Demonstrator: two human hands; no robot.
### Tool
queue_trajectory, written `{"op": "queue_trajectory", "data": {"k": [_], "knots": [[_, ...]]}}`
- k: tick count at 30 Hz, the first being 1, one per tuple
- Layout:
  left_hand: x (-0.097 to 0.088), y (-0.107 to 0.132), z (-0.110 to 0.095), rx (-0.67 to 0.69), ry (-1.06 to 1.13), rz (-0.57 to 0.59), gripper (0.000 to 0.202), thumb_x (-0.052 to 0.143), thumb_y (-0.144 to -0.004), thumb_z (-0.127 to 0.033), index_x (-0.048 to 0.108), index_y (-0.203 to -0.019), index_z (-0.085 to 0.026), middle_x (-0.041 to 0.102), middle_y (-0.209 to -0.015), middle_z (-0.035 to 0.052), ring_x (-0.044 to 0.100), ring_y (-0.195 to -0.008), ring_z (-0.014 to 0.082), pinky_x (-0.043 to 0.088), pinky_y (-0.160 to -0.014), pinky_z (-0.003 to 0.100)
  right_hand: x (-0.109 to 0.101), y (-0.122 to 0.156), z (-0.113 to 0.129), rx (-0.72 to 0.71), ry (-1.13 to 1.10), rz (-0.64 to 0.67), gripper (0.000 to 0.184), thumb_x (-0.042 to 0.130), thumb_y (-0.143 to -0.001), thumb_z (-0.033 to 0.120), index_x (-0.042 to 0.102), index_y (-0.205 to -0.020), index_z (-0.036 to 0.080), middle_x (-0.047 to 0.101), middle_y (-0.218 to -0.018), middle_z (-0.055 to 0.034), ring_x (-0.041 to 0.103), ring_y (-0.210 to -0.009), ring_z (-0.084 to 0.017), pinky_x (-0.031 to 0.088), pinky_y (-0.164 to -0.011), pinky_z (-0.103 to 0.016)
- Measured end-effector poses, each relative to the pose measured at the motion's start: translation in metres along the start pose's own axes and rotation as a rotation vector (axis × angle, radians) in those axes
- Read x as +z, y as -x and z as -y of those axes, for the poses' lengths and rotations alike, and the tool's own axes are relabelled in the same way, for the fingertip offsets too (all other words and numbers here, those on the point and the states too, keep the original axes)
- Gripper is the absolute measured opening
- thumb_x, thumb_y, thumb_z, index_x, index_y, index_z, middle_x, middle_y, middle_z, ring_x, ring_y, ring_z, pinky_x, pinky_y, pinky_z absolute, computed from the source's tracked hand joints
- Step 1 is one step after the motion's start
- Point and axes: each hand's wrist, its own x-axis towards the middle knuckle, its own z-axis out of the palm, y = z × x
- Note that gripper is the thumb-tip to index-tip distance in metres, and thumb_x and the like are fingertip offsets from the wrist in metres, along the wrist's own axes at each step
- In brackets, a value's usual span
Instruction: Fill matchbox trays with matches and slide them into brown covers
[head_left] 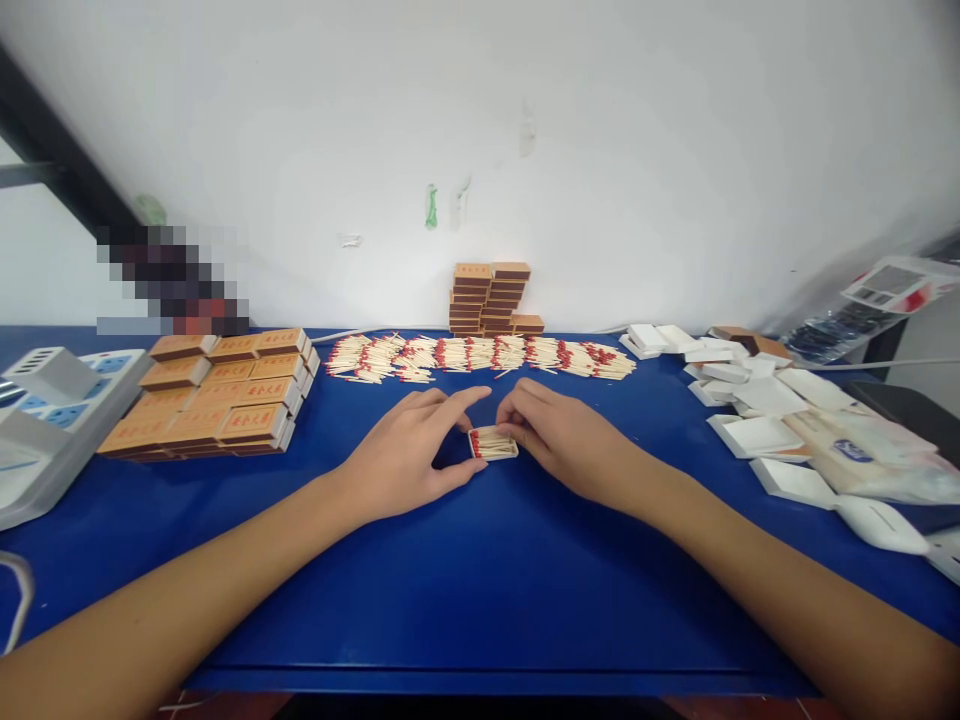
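A small white matchbox tray (504, 456) with red-tipped matches (492, 441) in it lies on the blue table before me. My left hand (409, 450) holds the tray's left end between thumb and bent fingers, its index finger stretched out above. At the right end my right hand (566, 435) has its fingers pinched together over the matches; what lies between the fingertips is hidden. Behind both hands, loose matches (465, 354) spread in a long row of small heaps.
Stacked orange matchboxes (202, 400) stand at the left, beside a white power strip (82, 400). More matchboxes (487, 300) are piled against the wall. Empty white trays (761, 436) lie scattered at the right, near a tissue pack (855, 450). The table's front edge (495, 682) is close.
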Motion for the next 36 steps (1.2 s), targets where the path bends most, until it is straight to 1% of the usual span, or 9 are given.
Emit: {"op": "queue_trajectory", "data": {"k": [3, 5, 10, 13, 16, 21, 29, 32, 36], "knots": [[0.0, 0.0, 0.0, 0.008, -0.007, -0.007, 0.073, 0.078, -0.096, -0.032, 0.04, -0.158, -0.026, 0.077, -0.118, 0.0029, 0.065, -0.119, 0.0273, 0.052, -0.107, 0.046, -0.001, 0.0, 0.001, -0.039, 0.008, 0.016, 0.013, 0.05, -0.108, 0.024, 0.062, -0.103, 0.024, 0.066, -0.105, -0.007, 0.064, -0.084, -0.02, 0.049, -0.073, -0.034], [0.0, 0.0, -0.001, 0.005, -0.009, -0.007, 0.073, 0.079, -0.096, -0.032, 0.041, -0.158, -0.026, 0.077, -0.119, 0.0028, 0.065, -0.118, 0.0272, 0.052, -0.108, 0.046, -0.006, -0.001, -0.008, -0.049, 0.008, -0.035, 0.015, 0.051, -0.108, 0.027, 0.064, -0.103, 0.024, 0.067, -0.102, -0.0071, 0.064, -0.084, -0.021, 0.048, -0.074, -0.034], [0.0, 0.001, -0.002, 0.004, 0.002, -0.007, 0.073, 0.078, -0.096, -0.032, 0.041, -0.159, -0.026, 0.077, -0.118, 0.0024, 0.065, -0.118, 0.027, 0.052, -0.107, 0.046, -0.02, -0.005, -0.06, 0.145, 0.172, -0.255, 0.013, 0.058, -0.102, 0.028, 0.068, -0.096, 0.022, 0.068, -0.095, -0.0086, 0.064, -0.083, -0.024, 0.046, -0.075, -0.037], [0.0, 0.001, -0.002, 0.006, 0.0, -0.005, 0.072, 0.078, -0.096, -0.032, 0.041, -0.159, -0.026, 0.077, -0.118, 0.0023, 0.065, -0.117, 0.0271, 0.052, -0.107, 0.046, -0.022, -0.006, -0.089, 0.225, 0.218, -0.253, 0.015, 0.061, -0.098, 0.029, 0.073, -0.104, 0.02, 0.067, -0.097, -0.0097, 0.064, -0.084, -0.025, 0.046, -0.076, -0.038], [-0.001, 0.0, -0.002, 0.007, 0.0, -0.003, 0.072, 0.077, -0.096, -0.032, 0.041, -0.159, -0.027, 0.077, -0.118, 0.0023, 0.065, -0.118, 0.0272, 0.052, -0.108, 0.046, -0.019, -0.009, -0.099, 0.241, 0.206, -0.21, 0.016, 0.061, -0.098, 0.029, 0.074, -0.101, 0.02, 0.066, -0.095, -0.0091, 0.063, -0.081, -0.024, 0.046, -0.075, -0.037], [-0.002, 0.0, -0.002, -0.002, -0.001, 0.013, 0.072, 0.078, -0.097, -0.032, 0.041, -0.158, -0.026, 0.076, -0.118, 0.0024, 0.065, -0.115, 0.0266, 0.052, -0.108, 0.047, -0.014, -0.013, -0.093, 0.233, 0.173, -0.213, 0.016, 0.06, -0.098, 0.03, 0.068, -0.088, 0.021, 0.065, -0.087, -0.0077, 0.059, -0.076, -0.023, 0.043, -0.07, -0.036], [-0.002, 0.001, -0.002, -0.005, 0.003, 0.025, 0.072, 0.077, -0.097, -0.033, 0.04, -0.158, -0.026, 0.075, -0.117, 0.0022, 0.064, -0.116, 0.0267, 0.051, -0.107, 0.046, -0.012, -0.011, -0.079, 0.209, 0.122, -0.146, 0.016, 0.052, -0.102, 0.029, 0.062, -0.093, 0.021, 0.064, -0.091, -0.0085, 0.059, -0.078, -0.024, 0.044, -0.071, -0.037], [-0.001, 0.001, -0.001, 0.001, 0.0, 0.016, 0.073, 0.078, -0.096, -0.032, 0.04, -0.158, -0.026, 0.076, -0.117, 0.0018, 0.064, -0.116, 0.0266, 0.051, -0.107, 0.046, -0.014, -0.009, -0.065, 0.13, 0.1, -0.15, 0.016, 0.053, -0.104, 0.028, 0.059, -0.091, 0.022, 0.064, -0.093, -0.0084, 0.06, -0.081, -0.024, 0.045, -0.073, -0.037], [0.0, 0.001, 0.0, 0.01, -0.002, -0.003, 0.074, 0.079, -0.095, -0.032, 0.04, -0.158, -0.027, 0.076, -0.116, 0.0015, 0.065, -0.114, 0.0267, 0.052, -0.107, 0.046, -0.012, -0.004, -0.032, 0.016, 0.06, -0.129, 0.012, 0.053, -0.107, 0.026, 0.061, -0.097, 0.023, 0.064, -0.096, -0.0068, 0.061, -0.084, -0.022, 0.046, -0.073, -0.034]]}}
